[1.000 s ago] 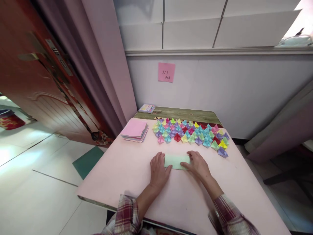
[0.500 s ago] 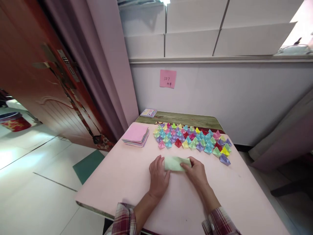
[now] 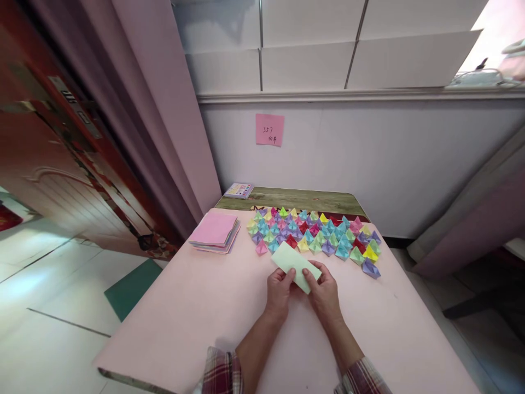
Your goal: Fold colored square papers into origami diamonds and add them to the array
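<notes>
A folded pale green sheet of paper (image 3: 290, 261), now a long rectangle, is held slanted above the pink tabletop (image 3: 229, 306). My left hand (image 3: 280, 293) pinches its lower edge, thumb on top and fingers underneath. On the right end, my right hand (image 3: 323, 287) grips it the same way, with the thumb pressed on the face. Just beyond the sheet lie rows of small folded paper boats (image 3: 315, 232) in many colours. To the left is a stack of square paper (image 3: 215, 230) with a pink sheet on top.
A small printed pack (image 3: 239, 190) lies on the wood-patterned strip (image 3: 303, 196) at the table's back. A pink note (image 3: 269, 129) with handwriting sticks to the wall. A purple curtain (image 3: 164, 109) and a red door (image 3: 53, 164) stand at left; a green sheet (image 3: 131, 287) lies on the floor.
The green paper has been lifted from the tabletop and turned aslant. My left hand has moved from flat beside its left end to a pinch on its lower edge. The view has shifted slightly.
</notes>
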Action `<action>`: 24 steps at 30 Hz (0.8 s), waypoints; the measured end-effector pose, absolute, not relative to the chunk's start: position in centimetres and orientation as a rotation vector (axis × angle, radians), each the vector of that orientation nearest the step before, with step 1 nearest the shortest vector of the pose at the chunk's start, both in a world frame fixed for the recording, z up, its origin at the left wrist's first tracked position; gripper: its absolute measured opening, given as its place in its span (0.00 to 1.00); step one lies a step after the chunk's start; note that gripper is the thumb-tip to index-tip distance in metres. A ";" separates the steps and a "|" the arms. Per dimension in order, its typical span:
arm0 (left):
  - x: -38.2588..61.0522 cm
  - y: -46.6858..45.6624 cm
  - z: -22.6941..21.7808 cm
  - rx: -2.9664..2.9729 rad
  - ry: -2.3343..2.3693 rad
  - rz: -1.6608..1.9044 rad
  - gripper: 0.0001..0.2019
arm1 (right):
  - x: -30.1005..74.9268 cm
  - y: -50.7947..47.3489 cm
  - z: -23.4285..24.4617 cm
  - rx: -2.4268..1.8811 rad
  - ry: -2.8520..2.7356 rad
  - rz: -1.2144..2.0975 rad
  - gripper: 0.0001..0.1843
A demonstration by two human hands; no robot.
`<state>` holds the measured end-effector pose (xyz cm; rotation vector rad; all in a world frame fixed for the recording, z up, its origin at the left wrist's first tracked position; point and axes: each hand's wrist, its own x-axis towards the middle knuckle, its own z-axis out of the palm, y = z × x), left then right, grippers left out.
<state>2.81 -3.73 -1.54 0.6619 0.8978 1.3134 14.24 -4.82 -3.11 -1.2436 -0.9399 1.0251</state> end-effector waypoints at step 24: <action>-0.1 -2.7 -1.4 0.611 0.859 1.238 0.18 | 15.3 -4.2 -3.3 -1.233 -1.223 0.875 0.09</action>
